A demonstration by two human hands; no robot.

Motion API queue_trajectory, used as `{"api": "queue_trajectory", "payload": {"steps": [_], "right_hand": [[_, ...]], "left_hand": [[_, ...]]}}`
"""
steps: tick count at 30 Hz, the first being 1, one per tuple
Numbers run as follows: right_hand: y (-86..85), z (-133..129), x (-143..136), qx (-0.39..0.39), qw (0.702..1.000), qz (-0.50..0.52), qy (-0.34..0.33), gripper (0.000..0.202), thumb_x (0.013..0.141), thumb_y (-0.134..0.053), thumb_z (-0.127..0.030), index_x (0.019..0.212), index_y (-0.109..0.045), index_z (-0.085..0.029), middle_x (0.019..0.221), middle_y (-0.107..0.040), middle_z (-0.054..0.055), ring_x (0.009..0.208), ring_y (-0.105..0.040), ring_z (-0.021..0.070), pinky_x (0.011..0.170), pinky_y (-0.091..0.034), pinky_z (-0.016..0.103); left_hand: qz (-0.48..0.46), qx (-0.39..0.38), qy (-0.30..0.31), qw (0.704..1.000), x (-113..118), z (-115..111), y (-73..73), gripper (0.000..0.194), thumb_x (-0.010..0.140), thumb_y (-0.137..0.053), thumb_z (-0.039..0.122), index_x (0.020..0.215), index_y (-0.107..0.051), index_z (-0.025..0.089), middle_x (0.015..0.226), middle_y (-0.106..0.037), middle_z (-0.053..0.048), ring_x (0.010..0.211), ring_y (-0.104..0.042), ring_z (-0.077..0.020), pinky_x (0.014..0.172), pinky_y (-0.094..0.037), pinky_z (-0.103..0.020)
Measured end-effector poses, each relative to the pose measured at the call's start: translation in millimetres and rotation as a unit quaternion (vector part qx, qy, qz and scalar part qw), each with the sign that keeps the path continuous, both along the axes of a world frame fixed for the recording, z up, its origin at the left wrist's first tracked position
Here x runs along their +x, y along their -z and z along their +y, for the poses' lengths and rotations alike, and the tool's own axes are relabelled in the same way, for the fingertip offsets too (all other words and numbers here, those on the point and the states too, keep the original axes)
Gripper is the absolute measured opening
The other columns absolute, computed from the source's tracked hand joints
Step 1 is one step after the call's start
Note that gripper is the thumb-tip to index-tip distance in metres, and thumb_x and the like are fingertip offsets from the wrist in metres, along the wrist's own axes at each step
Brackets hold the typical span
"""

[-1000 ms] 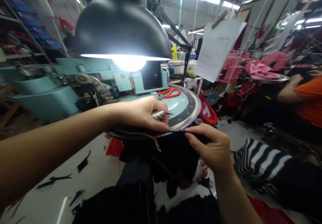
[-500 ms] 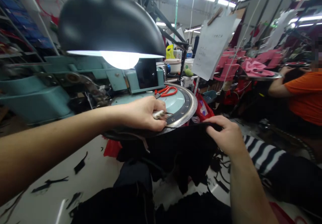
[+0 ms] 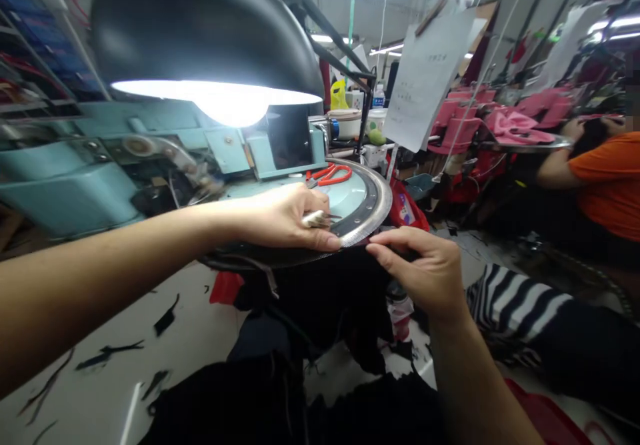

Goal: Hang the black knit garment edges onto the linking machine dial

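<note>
My left hand (image 3: 285, 217) is closed around a small white-handled tool (image 3: 313, 219) with a thin dark tip. Its thumb presses at the toothed metal rim (image 3: 379, 213) of a round, light green machine dial. Black fabric (image 3: 320, 291) hangs down from the front of this rim. Close by on the right, my right hand (image 3: 425, 268) pinches the fabric's upper edge between thumb and forefinger. Red-handled scissors (image 3: 334, 175) lie on the dial behind my left hand.
A black lamp (image 3: 205, 38) shines low over the dial. Green machine parts (image 3: 65, 188) stand to the left. A paper sheet (image 3: 425, 78) hangs behind. Striped fabric (image 3: 525, 305) lies at right, near a person in an orange shirt (image 3: 607, 181). Dark scraps (image 3: 167, 315) litter the floor.
My right hand has moved left along the fabric edge, closer to my left hand, and the stretched edge between them is shorter. My left thumb now reaches further along the rim.
</note>
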State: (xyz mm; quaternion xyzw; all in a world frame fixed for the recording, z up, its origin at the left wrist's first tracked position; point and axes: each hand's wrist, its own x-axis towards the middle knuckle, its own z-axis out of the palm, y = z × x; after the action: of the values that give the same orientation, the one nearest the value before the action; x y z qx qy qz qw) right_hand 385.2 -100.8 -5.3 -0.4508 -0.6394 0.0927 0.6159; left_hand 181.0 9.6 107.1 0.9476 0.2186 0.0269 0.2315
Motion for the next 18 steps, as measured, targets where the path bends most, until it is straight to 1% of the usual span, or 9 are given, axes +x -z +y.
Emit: {"api": "queue_trajectory", "payload": {"steps": [2,7,10,12,13,15,16,17,18], "right_hand": [[0.0,0.7,0.3,0.012,0.999,-0.016,0.033,0.002,0.08,-0.077,-0.023,0.08,-0.076,-0.023,0.075,-0.073,0.0,0.064,-0.062,0.0143,0.062,-0.051,0.026],[-5.9,2.0,-5.5,0.014,0.998,-0.036,0.046,0.007,0.08,-0.077,-0.026,0.077,-0.073,-0.022,0.071,-0.07,-0.001,0.062,-0.059,0.0139,0.061,-0.049,0.026],[-10.7,4.4,-6.8,0.011,0.998,-0.039,0.046,0.01,0.08,-0.076,-0.027,0.074,-0.071,-0.022,0.07,-0.069,-0.001,0.063,-0.059,0.0143,0.062,-0.049,0.026],[-10.4,7.1,1.7,0.012,0.997,-0.059,0.048,0.01,0.081,-0.075,-0.027,0.075,-0.07,-0.021,0.071,-0.068,-0.001,0.065,-0.059,0.0145,0.064,-0.049,0.026],[-8.5,8.7,9.6,0.007,0.995,-0.073,0.062,0.007,0.081,-0.074,-0.026,0.076,-0.07,-0.021,0.074,-0.068,0.0,0.068,-0.06,0.0151,0.066,-0.049,0.027],[-1.7,11.5,29.6,-0.03,0.992,-0.079,0.095,0.003,0.076,-0.072,-0.021,0.074,-0.07,-0.02,0.079,-0.068,0.002,0.074,-0.061,0.0169,0.068,-0.048,0.028],[2.2,12.5,39.4,-0.058,0.99,-0.072,0.104,0.004,0.074,-0.071,-0.02,0.072,-0.068,-0.019,0.079,-0.067,0.002,0.073,-0.062,0.0171,0.066,-0.048,0.028],[5.6,13.0,47.3,-0.089,0.99,-0.056,0.098,0.006,0.073,-0.071,-0.02,0.069,-0.065,-0.019,0.077,-0.067,0.002,0.069,-0.061,0.0165,0.062,-0.047,0.027],[7.9,12.9,52.3,-0.118,0.989,-0.039,0.078,0.012,0.072,-0.071,-0.022,0.067,-0.062,-0.018,0.073,-0.065,0.001,0.063,-0.059,0.0151,0.056,-0.046,0.026]], "left_hand": [[0.004,-0.008,-0.001,1.0,2.9,-0.1,-0.4,0.031,0.081,-0.064,0.044,0.068,-0.061,0.016,0.069,-0.055,0.0,0.065,-0.052,-0.0141,0.061,-0.038,-0.026],[0.018,0.015,-0.033,0.999,12.2,-0.2,1.2,0.024,0.074,-0.066,0.04,0.066,-0.061,0.018,0.067,-0.058,0.001,0.062,-0.053,-0.0144,0.06,-0.039,-0.026],[0.02,0.014,-0.03,0.999,14.3,0.1,2.6,0.018,0.073,-0.064,0.035,0.067,-0.061,0.018,0.067,-0.059,0.001,0.062,-0.053,-0.0143,0.058,-0.038,-0.026],[0.014,0.022,-0.036,0.999,14.9,-0.4,3.3,0.017,0.072,-0.064,0.035,0.066,-0.06,0.019,0.066,-0.059,0.001,0.061,-0.053,-0.0143,0.057,-0.038,-0.026],[0.012,0.028,-0.043,0.999,15.2,-1.0,3.4,0.017,0.072,-0.064,0.034,0.065,-0.06,0.019,0.065,-0.058,0.001,0.061,-0.053,-0.0143,0.057,-0.038,-0.026],[0.006,0.036,-0.054,0.998,16.1,-2.5,3.3,0.016,0.071,-0.063,0.032,0.064,-0.059,0.019,0.065,-0.058,0.001,0.06,-0.052,-0.0139,0.057,-0.038,-0.026],[0.005,0.037,-0.052,0.998,16.7,-3.2,3.0,0.015,0.071,-0.062,0.03,0.063,-0.058,0.019,0.065,-0.058,0.001,0.059,-0.051,-0.0137,0.057,-0.038,-0.026],[0.006,0.034,-0.043,0.998,17.4,-3.7,2.7,0.014,0.071,-0.061,0.029,0.062,-0.058,0.019,0.065,-0.058,0.001,0.06,-0.051,-0.0135,0.058,-0.038,-0.026],[0.007,0.03,-0.031,0.999,18.2,-3.9,2.4,0.014,0.072,-0.061,0.029,0.062,-0.058,0.018,0.066,-0.058,0.001,0.06,-0.052,-0.0134,0.059,-0.038,-0.026]]}}
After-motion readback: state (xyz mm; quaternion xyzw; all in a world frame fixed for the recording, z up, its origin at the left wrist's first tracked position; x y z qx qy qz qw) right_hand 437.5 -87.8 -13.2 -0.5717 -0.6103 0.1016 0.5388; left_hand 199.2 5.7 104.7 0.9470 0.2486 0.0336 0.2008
